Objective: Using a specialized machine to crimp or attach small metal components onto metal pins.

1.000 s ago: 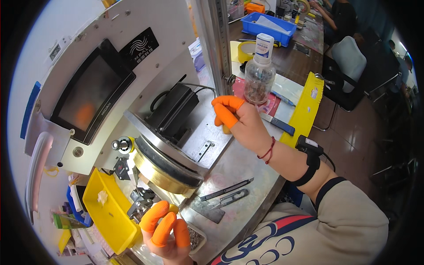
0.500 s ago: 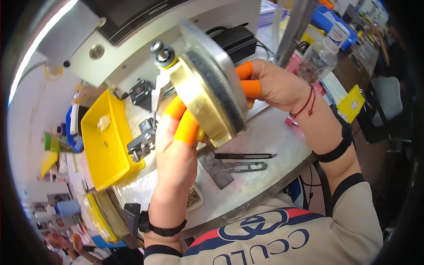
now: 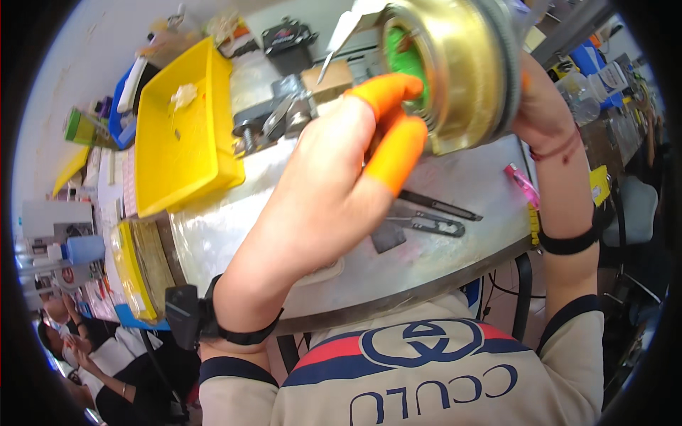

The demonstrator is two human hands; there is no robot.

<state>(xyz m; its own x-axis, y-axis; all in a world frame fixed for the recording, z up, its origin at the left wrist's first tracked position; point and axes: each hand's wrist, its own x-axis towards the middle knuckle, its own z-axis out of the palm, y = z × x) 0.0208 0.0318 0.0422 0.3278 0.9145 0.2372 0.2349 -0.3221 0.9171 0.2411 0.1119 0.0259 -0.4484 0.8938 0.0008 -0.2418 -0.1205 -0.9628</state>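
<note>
My right hand [image 3: 543, 106], partly behind a heavy round brass-coloured drum [image 3: 469, 78], grips it from its far right side. The drum has a dark ribbed ring [image 3: 503, 67] and is tilted, its opening turned left. Inside the opening shows a bright green face [image 3: 403, 60]. My left hand [image 3: 341, 163] has orange finger covers on two fingers, bent together at the drum's opening; whether they pinch something small is hidden. A pale pointed piece [image 3: 348, 32] sticks out left of the drum; blur hides what it is.
A yellow bin [image 3: 188, 135] stands at left beside a small metal clamp-like fixture [image 3: 284, 113]. On the metal bench lie a black utility knife [image 3: 444, 206], thread snips [image 3: 440, 225], a dark flat plate [image 3: 388, 238] and a pink tube [image 3: 522, 183]. A clear bottle [image 3: 582, 96] stands at right. Another person [image 3: 92, 362] sits far left.
The drum has moved right and up and turned, so its green inside now shows. My left hand has shifted from its lower left side to its opening. The whole view has swung.
</note>
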